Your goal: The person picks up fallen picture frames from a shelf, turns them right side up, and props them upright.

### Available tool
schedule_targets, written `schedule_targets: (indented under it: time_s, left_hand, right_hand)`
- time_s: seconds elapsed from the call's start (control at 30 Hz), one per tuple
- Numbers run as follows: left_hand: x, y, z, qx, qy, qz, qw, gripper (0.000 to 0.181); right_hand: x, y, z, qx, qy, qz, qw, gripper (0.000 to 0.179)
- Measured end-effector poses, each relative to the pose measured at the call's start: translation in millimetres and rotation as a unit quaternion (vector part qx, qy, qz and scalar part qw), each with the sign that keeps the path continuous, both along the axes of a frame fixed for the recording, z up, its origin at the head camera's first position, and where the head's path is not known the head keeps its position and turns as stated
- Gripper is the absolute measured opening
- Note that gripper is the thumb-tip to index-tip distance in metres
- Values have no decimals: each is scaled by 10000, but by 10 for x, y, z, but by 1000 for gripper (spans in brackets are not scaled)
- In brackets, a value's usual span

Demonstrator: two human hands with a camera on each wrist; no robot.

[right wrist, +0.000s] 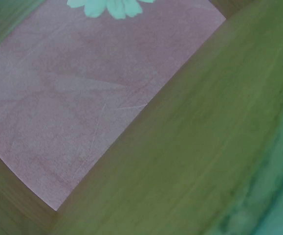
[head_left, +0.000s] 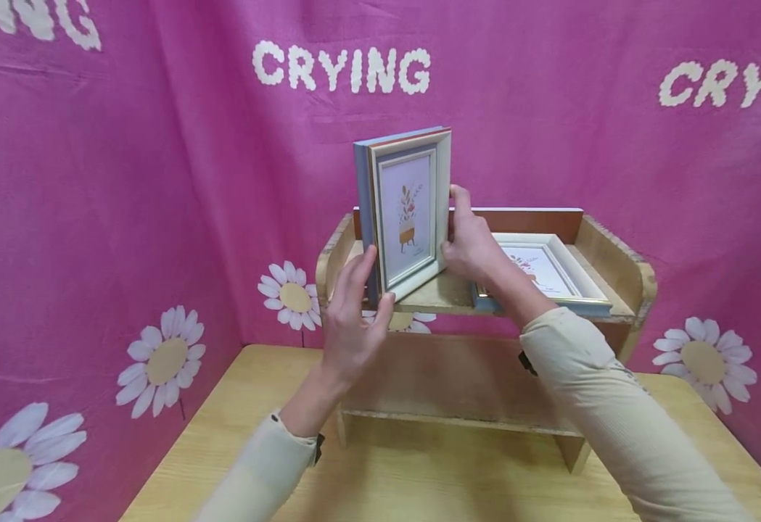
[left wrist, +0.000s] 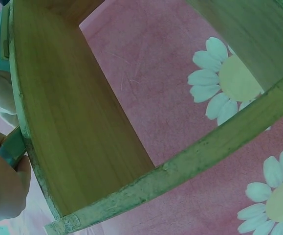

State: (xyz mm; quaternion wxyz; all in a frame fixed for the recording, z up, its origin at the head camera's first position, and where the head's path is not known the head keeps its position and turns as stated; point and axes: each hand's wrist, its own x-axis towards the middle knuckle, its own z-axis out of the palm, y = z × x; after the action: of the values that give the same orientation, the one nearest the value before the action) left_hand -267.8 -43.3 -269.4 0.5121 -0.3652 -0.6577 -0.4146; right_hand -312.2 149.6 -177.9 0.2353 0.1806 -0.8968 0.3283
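A picture frame (head_left: 408, 210) with a cream front, blue sides and a potted-plant print stands upright, turned at an angle, at the left part of the small wooden shelf's top (head_left: 452, 291). My left hand (head_left: 352, 319) holds its lower left corner between thumb and fingers; the left wrist view shows that corner (left wrist: 13, 148) pinched. On the frame's right edge, my right hand (head_left: 474, 243) grips with thumb and fingers. A second, similar frame (head_left: 559, 264) lies flat on the right part of the top, partly behind my right forearm. The right wrist view shows neither hand.
The shelf has raised wooden side panels (head_left: 615, 268) and a brown back rail (head_left: 530, 220). A lower board (head_left: 445, 377) runs beneath the top. It stands on a light wooden table (head_left: 236, 428), before a pink cloth (head_left: 210, 145) with daisies and white lettering.
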Motion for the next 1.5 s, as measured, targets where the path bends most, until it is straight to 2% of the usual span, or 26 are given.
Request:
schedule_targets:
  time_s: [0.1, 0.23, 0.4, 0.63, 0.97, 1.2, 1.5]
  left_hand:
    - [31, -19, -52, 63, -95, 42, 9999, 68]
    - [43, -20, -43, 74, -145, 77, 9998, 66]
    - [51, -2, -3, 15, -78, 326, 9994, 64]
    - [119, 39, -2, -318, 38, 633, 9975, 64]
    - [152, 142, -5, -201, 128, 871, 9959, 62]
    - [195, 204, 1, -76, -2, 815, 9966, 64]
    - [193, 208, 3, -157, -11, 788, 9968, 63]
  right_hand:
    - [-4, -32, -30, 300, -35, 18, 9995, 69]
    - [1, -30, 5, 473, -49, 24, 9989, 68]
    - [0, -19, 48, 456, -31, 20, 9990, 68]
    - [-45, -41, -6, 371, 75, 89, 9992, 68]
    - [-79, -61, -5, 469, 20, 77, 9989, 69]
    - [-60, -83, 10, 755, -361, -17, 9965, 67]
    - [-73, -55, -4, 747, -251, 15, 9969, 65]
